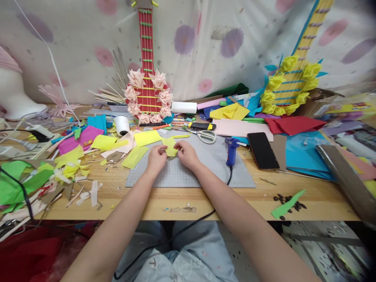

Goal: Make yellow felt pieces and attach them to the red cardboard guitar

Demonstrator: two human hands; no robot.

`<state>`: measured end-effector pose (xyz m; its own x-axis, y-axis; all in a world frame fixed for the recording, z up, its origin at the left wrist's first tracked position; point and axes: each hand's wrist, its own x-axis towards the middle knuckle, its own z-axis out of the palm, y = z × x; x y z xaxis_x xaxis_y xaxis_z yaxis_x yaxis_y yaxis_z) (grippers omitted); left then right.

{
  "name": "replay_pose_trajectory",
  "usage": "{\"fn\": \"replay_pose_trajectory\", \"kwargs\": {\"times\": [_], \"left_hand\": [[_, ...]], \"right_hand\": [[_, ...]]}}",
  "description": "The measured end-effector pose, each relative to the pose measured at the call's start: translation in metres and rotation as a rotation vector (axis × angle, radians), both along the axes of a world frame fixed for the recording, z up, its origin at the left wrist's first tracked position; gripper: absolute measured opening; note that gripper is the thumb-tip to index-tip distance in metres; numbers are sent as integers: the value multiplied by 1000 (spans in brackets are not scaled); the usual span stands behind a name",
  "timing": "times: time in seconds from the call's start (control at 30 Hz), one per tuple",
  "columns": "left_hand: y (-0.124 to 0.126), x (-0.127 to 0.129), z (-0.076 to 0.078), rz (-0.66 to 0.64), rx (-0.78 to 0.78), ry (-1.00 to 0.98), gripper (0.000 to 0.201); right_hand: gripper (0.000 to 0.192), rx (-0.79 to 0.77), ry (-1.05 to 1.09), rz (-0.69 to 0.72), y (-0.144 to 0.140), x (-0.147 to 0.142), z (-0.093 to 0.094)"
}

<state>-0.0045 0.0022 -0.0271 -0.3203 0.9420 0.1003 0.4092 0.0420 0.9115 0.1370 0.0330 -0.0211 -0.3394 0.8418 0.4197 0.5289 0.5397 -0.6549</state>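
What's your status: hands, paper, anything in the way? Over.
Left hand, right hand pinching yellow paper from opposite sides. Paper over grey mat. Possibly in the way: glue gun on mat, to the right; scissors, farther back.

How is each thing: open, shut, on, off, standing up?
Yellow paper: pinched at two sides
Left hand: gripping one side
Right hand: gripping the other
Cutting mat: flat, partly covered
Glue gun: put down, can't tell if on
Phone: face up, screen dark
Scissors: lying down, blades unclear
Red guitar: upright
Yellow guitar: tilted
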Motion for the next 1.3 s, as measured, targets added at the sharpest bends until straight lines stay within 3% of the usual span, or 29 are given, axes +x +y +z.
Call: {"fn": "replay_pose_trajectory", "kwargs": {"times": [0.23, 0.4, 0.5, 0.7, 0.9, 1.3], "left_hand": [[-7, -16, 6, -73, 201, 449, 41], [-6, -22, 7, -264, 303, 614, 40], [-4, -21, 8, -345, 315, 596, 43], [2, -16, 7, -364, 185, 530, 33], [6, -13, 8, -314, 123, 460, 33], [11, -6, 7, -191, 44, 474, 34]], "right_hand": [[42, -95, -104, 66, 1, -1, -5], [42, -162, -36, 76, 6, 0, -10], [43, -207, 12, 80, 8, 0, -12], [38, -223, 27, 81, 9, -1, -11], [26, -203, -29, 78, 4, -2, -4], [26, -146, -135, -13, -3, -9, -2]]}}
